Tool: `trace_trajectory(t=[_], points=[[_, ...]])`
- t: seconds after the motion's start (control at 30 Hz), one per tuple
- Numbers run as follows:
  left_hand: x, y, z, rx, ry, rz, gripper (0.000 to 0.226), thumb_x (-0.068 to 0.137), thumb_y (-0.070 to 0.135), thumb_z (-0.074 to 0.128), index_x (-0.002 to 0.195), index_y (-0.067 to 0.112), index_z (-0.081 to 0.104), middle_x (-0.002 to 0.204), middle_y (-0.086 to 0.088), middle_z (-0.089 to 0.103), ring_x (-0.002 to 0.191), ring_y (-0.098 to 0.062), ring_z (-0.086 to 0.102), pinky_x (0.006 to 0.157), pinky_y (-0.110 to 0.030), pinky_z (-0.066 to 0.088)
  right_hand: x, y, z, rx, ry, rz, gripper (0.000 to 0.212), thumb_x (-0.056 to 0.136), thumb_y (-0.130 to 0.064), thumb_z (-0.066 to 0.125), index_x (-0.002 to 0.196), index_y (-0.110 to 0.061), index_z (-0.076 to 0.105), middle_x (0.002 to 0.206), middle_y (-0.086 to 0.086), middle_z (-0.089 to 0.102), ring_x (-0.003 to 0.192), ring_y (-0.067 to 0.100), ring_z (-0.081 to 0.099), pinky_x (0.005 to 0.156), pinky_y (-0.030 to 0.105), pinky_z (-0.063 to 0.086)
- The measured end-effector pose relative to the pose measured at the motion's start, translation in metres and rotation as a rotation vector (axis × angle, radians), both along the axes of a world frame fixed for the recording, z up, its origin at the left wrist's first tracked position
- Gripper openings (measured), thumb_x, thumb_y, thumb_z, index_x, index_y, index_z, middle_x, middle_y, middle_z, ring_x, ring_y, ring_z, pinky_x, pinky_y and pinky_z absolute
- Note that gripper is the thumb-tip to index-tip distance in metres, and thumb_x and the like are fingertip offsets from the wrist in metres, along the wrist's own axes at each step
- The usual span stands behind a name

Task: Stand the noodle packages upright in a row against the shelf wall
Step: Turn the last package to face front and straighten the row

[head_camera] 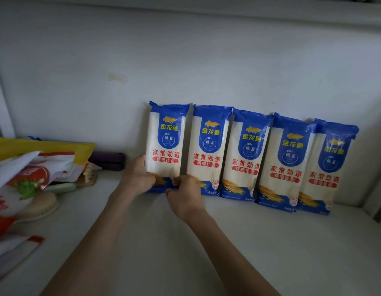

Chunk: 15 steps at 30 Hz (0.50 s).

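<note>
Several blue-and-white noodle packages stand upright in a row, leaning on the white shelf wall (185,60). The leftmost package (166,142) is gripped at its lower end by both hands. My left hand (138,176) holds its lower left edge. My right hand (185,193) pinches its bottom right corner, in front of the second package (208,150). To the right stand the other packages (287,159), each slightly overlapping its neighbour, with the last one (328,167) at the right end.
A pile of red, white and yellow bags (31,171) lies on the shelf at the left, with a dark purple object (108,161) behind it against the wall. The white shelf floor (270,242) stretches in front of the row. A side wall closes the right end.
</note>
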<state>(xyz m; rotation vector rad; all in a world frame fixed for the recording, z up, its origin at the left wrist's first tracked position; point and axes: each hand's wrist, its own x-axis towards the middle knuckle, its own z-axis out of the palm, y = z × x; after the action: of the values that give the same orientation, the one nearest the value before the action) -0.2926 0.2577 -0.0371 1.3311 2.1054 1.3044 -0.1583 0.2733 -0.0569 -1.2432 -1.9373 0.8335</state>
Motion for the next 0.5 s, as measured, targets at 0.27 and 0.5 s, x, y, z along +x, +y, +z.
trace_trajectory(t=[0.27,0.5], points=[[0.006,-0.004,-0.003,-0.089,0.124,0.121,0.057,0.051,0.030,0.081,0.105,0.023,0.062,0.104,-0.004,0.070,0.094,-0.031,0.066,0.079,-0.040,0.056,-0.015,0.000,-0.002,-0.171,0.016,0.047,0.034,0.083,-0.018,0.061,0.116,-0.009,0.056,0.116,0.011,0.057,0.099,0.022,0.058,0.076,0.026,0.048],[0.017,-0.004,-0.008,-0.016,0.133,0.237,0.071,0.058,0.034,0.085,0.118,0.016,0.050,0.118,-0.006,0.059,0.109,-0.030,0.059,0.083,-0.041,0.049,0.000,0.002,0.009,-0.268,-0.002,0.151,0.030,0.088,-0.011,0.057,0.117,-0.007,0.059,0.111,0.011,0.063,0.101,0.022,0.059,0.083,0.030,0.052]])
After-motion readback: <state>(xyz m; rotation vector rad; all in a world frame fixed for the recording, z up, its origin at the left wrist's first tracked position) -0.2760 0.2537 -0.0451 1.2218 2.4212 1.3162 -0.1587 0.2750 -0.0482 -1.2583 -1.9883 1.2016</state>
